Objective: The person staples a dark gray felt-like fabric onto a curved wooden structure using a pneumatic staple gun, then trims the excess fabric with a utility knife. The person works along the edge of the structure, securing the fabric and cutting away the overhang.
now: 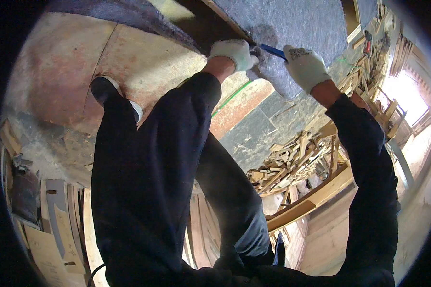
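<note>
Grey felt-like fabric spreads over a wooden-edged piece at the top, with a loose flap hanging down past its edge. My left hand, in a white work glove, is closed on the fabric at that edge, its fingertips partly hidden. From the right, my right hand, in a matching glove, grips a slim blue utility knife. The knife points left toward my left fingers and meets the fabric there; its blade cannot be made out.
Wood offcuts lie heaped on the floor to the right, beside a long wooden board. A thin green strip lies on the floor below my hands. Boards and panels stand at the lower left. A bright opening is at far right.
</note>
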Available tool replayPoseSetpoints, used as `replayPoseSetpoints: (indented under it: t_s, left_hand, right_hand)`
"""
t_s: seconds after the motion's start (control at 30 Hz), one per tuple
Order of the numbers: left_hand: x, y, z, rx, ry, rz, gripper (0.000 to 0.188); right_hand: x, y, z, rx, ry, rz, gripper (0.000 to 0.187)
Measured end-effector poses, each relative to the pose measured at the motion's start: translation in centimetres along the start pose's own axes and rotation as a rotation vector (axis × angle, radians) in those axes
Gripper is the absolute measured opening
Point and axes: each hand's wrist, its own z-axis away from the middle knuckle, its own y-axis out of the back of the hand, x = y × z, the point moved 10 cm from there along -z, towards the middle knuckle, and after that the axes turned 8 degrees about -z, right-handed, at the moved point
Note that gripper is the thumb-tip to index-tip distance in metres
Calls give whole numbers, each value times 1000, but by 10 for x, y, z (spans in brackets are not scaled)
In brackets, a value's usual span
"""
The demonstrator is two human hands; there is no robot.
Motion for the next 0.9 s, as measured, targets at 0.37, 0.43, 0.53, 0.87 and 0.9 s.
replayPoseSetpoints:
  t_s: [0.37,0.43,0.53,0.87,0.9]
  left_hand:
    - [-4,6,3,41,4,-68,37]
    - [-1,6,5,38,-11,-71,37]
    - [-2,7,8,84,0,-64,37]
    - [-2,6,16,77,-49,-45,39]
    - [-1,3,17,67,-51,-54,40]
  right_hand:
    - [1,-14,5,19,32,-37,22]
    - [6,-19,12,-42,4,18,22]
    - [8,-21,9,-22,-5,-20,19]
    - [10,-32,22,7,23,-20,15]
    - [15,-34,23,-36,-39,-24,11]
